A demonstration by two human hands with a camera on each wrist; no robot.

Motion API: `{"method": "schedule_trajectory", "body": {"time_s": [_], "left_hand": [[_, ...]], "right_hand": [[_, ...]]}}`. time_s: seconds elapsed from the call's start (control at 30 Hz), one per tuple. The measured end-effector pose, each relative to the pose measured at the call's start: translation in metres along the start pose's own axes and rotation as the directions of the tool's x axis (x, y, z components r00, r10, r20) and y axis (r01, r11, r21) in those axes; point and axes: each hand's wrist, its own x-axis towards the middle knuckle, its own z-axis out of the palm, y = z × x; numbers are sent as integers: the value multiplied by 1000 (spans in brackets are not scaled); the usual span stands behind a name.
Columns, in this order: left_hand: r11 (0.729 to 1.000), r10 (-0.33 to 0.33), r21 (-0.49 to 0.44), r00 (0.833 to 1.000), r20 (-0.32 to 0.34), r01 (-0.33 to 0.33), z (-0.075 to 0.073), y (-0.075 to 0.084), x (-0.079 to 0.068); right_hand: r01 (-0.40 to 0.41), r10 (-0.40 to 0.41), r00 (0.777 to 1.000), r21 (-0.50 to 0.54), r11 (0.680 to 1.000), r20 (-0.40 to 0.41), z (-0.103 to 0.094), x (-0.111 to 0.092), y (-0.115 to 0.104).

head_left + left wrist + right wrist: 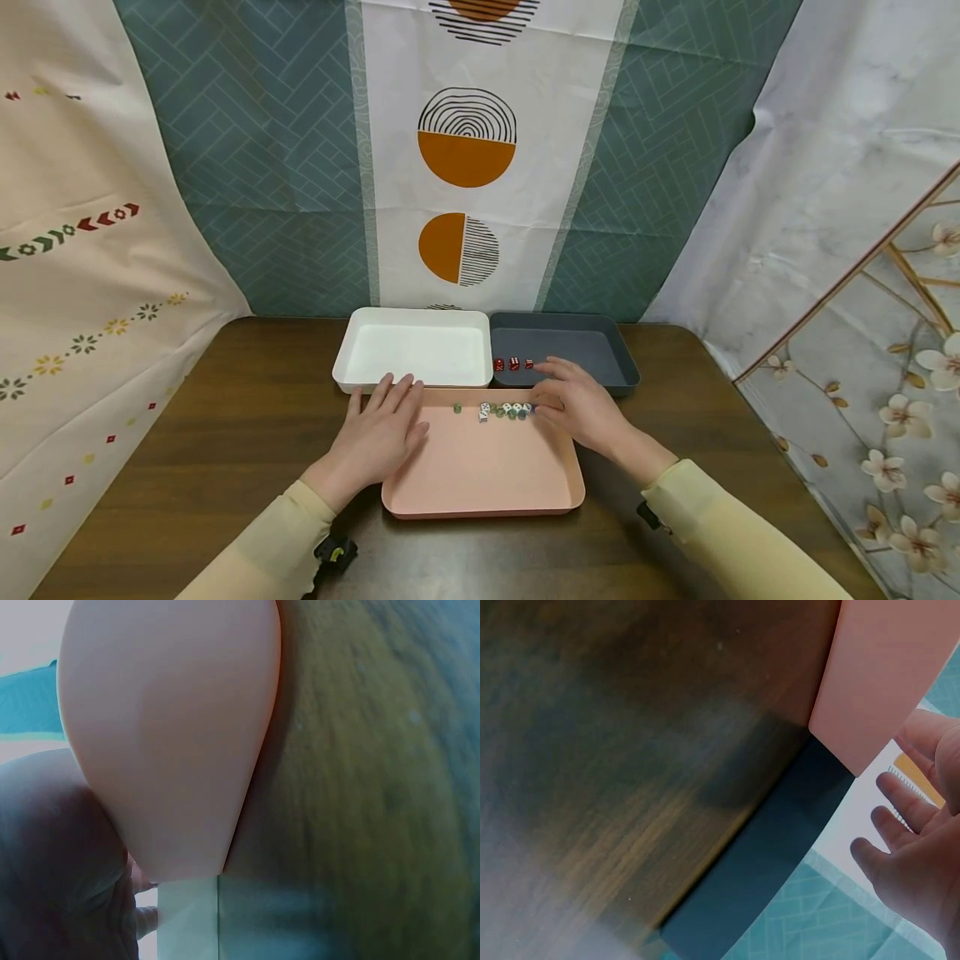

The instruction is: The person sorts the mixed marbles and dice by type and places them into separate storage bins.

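My left hand (378,429) lies over the far left side of the pink tray (480,483), palm down with its fingers spread and nothing gripped. Toward the far right corner of that tray is my right hand (577,404), its fingers loosely bent and apart in the right wrist view. Its lower fingertips come right beside a row of small white, green and blue dice (512,409) along the far side. One green die (457,408) sits apart, left of the row. Several red dice (513,364) stand in the dark grey tray (570,337), close to the right hand's upper fingers.
Behind the pink tray, a white tray (412,346) stands at the left, side by side with the dark grey one. All are on a brown wooden table (247,433). Patterned cloths (285,167) hang behind and at both sides.
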Motion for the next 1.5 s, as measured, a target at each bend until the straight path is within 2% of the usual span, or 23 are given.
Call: {"method": "schedule_trajectory", "body": {"time_s": [0.7,0.97,1.5], "left_hand": [[1000,-3,-4,1000,11,3,0,0,1],[1000,1,-3,1000,2,-1,0,1,1],[1000,7,-4,1000,-5,-7,0,0,0]], "right_hand": [[35,-33,999,-54,998,26,10,1,-1],[9,-3,998,-90,996,66,15,2,1],[-21,25,997,-59,998,78,19,3,2]]}}
